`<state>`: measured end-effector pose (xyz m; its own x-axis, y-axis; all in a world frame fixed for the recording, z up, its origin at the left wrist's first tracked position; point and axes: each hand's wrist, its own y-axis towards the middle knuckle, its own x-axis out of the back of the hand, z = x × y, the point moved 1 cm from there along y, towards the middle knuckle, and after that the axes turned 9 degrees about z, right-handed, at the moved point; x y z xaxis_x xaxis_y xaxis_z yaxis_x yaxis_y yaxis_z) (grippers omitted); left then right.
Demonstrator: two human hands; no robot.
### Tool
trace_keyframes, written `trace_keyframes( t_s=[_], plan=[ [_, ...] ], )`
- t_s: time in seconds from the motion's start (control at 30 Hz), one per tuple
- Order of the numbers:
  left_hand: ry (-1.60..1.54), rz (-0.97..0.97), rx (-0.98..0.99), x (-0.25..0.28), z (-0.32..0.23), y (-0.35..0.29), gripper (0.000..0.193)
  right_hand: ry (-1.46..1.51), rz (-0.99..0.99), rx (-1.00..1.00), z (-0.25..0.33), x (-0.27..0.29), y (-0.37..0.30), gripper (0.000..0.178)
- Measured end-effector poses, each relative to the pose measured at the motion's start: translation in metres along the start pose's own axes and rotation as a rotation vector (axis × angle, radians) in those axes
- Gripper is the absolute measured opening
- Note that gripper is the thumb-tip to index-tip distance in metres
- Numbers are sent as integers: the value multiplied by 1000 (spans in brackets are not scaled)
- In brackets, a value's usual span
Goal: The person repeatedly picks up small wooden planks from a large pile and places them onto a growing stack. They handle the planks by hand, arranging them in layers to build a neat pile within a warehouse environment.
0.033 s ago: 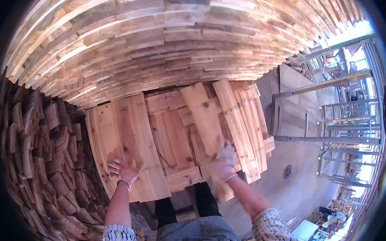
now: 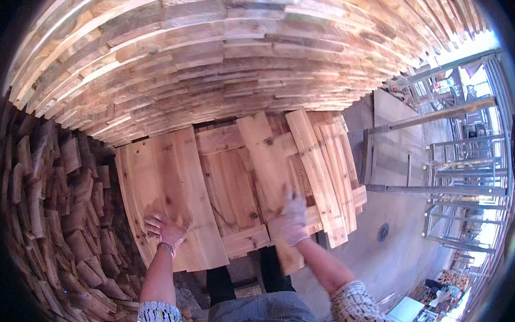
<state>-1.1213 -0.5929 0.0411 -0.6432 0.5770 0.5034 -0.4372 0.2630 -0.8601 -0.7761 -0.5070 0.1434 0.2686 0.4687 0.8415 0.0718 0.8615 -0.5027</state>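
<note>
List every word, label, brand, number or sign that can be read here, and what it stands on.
No text can be read.
Long pale-brown wooden board at the right hand: dark knots, no lettering visible.
Tall wall of stacked pale wooden boards: no legible lettering.
Small red-and-white patch, upper right: too small and blurred to tell.

Dk round disc on gray flr; frames far R.
</note>
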Motion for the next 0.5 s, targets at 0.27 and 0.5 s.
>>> trace_keyframes(
  t_s=[0.27,0.5],
  plan=[
    [-49,-1,-58,1,-4,-5,146,44,-48,-31,62,-64,14,89],
    [-87,24,-85,11,-6,-15,146,-85,54,-78,55,-86,-28,102]
  ],
)
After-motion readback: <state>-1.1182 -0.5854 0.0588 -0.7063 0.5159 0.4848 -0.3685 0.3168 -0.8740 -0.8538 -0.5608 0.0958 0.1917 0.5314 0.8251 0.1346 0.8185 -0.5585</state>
